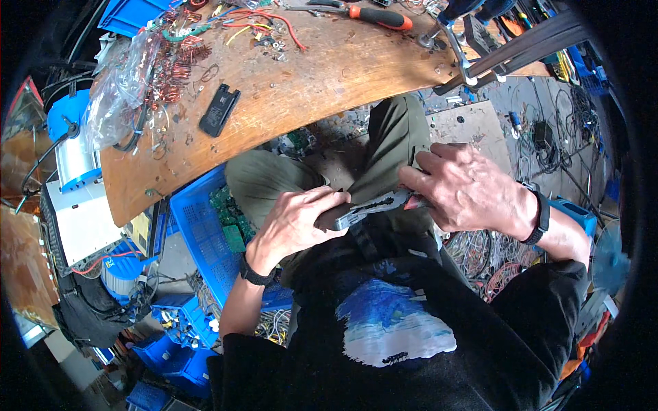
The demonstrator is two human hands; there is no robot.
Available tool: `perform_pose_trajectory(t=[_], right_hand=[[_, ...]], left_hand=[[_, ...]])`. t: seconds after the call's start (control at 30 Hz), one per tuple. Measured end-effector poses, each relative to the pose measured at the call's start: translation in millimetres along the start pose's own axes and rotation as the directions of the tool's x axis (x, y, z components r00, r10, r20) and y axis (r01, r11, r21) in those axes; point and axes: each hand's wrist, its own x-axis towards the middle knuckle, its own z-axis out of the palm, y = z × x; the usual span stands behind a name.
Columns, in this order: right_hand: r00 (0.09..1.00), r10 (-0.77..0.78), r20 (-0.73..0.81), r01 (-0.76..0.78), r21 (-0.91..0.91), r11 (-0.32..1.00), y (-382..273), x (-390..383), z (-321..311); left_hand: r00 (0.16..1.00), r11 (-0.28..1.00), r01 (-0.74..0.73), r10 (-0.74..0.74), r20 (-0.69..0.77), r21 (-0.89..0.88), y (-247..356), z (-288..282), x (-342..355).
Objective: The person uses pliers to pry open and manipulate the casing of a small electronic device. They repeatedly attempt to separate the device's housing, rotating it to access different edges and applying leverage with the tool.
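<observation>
silver-grey metal piece [353, 217] held between the two hands [296, 216]

Metal tool [356, 216] partly hidden by right hand [462, 186], 1 blue bin [133, 15] (upper left) cut off

Left hand [296, 214] short of the bench's [288, 89] near edge: fingers curled, thumb below, closed grip. Right hand [462, 185] below that edge's right end, back up, fingers bent, pointing at left. Right elbow bent; left forearm [241, 306] angled toward bench.
</observation>
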Motion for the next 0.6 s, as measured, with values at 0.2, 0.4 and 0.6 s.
perform_pose_trajectory(t=[0.2, 0.4, 0.6], right_hand=[[0.990, 0.024, 0.141, -0.048, 0.169, 0.984, 6, 6, 4], [0.964, 0.262, 0.039, -0.249, 0.462, 0.851, 25, -8, 11], [0.827, 0.513, 0.230, -0.346, 0.928, 0.141, 12, -12, 48]], left_hand=[[0.999, 0.999, -0.035, 0.036, -0.016, 0.027, 0, -1, 0], [0.989, 0.998, 0.030, -0.021, -0.147, 0.057, 1, -5, -14], [0.970, 0.973, 0.203, -0.185, -0.156, 0.111, 16, -2, 4]])
